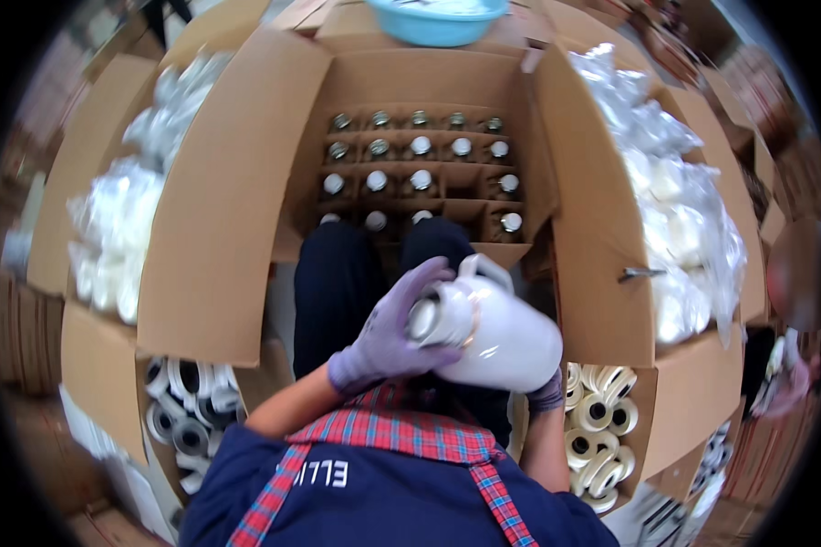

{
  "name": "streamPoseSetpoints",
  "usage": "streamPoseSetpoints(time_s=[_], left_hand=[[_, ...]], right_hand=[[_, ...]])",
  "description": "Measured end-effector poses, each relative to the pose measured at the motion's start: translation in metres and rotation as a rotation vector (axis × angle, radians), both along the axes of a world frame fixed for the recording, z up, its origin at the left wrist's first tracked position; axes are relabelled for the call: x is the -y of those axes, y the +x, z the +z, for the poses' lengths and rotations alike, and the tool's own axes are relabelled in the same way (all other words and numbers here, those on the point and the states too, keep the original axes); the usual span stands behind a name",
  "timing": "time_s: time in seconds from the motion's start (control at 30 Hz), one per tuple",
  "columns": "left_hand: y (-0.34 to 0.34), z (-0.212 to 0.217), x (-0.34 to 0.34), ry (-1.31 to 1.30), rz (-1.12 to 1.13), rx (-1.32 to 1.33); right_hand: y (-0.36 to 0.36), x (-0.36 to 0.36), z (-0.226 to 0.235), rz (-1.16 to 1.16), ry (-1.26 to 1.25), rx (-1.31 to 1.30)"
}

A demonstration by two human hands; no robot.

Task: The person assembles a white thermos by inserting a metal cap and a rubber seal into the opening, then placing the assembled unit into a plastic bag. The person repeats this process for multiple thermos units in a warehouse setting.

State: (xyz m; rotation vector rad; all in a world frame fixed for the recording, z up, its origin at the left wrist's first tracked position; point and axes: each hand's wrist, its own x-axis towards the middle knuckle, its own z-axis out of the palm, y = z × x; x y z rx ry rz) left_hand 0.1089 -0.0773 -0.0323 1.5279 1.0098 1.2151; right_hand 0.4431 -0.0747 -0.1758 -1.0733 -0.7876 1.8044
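A glossy white jug (511, 333) with a side handle (486, 272) lies tilted over my lap, its mouth toward the left. My left hand (388, 333), in a lavender glove, is closed around the jug's neck, with the thumb and fingers on opposite sides of the mouth. At the base end, my right hand (547, 394) supports the jug; it wears a similar glove, and most of its fingers are hidden behind the jug. Beyond my knees stands an open divided carton (429, 77). Its cells hold several upright vessels with silver or white tops (420, 180).
Clear bags of white parts fill cartons left (119, 228) and right (675, 210). Lower down are boxes of black and white ring-shaped parts (192, 410) and cream ones (597, 428). Raised flaps (223, 201) flank the middle carton. A blue basin (438, 23) sits behind it.
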Motion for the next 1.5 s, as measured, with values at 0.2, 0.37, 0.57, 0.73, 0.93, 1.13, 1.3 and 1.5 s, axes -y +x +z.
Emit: streamPoseSetpoints(time_s=[0.2, 0.37, 0.57, 0.73, 0.93, 1.13, 1.3, 1.5], left_hand=[[0.004, 0.067, -0.015, 0.352, 0.115, -0.078], [0.002, 0.079, -0.027, 0.404, 0.122, -0.031], [-0.004, 0.104, -0.032, 0.478, 0.076, -0.015], [-0.012, 0.113, -0.035, 0.478, 0.091, -0.027], [-0.012, 0.117, -0.037, 0.470, -0.099, -0.006], [-0.010, 0.115, -0.027, 0.517, -0.216, -0.008], [-0.018, 0.063, -0.030, 0.176, -0.308, -0.126], [-0.038, -0.041, 0.035, -0.164, -0.367, -1.068]], right_hand=[[-0.037, -0.034, -0.005, 0.013, 0.093, 0.005], [-0.053, -0.041, -0.011, 0.017, 0.085, 0.023], [-0.066, -0.035, -0.019, -0.002, 0.069, 0.034], [-0.069, -0.037, -0.020, -0.007, 0.073, 0.044], [-0.049, -0.031, -0.017, -0.026, 0.075, 0.073], [-0.028, -0.033, -0.014, -0.022, 0.096, 0.105], [0.021, -0.048, -0.004, 0.026, 0.165, 0.130], [0.034, -0.028, -0.018, -0.102, 0.247, 0.280]])
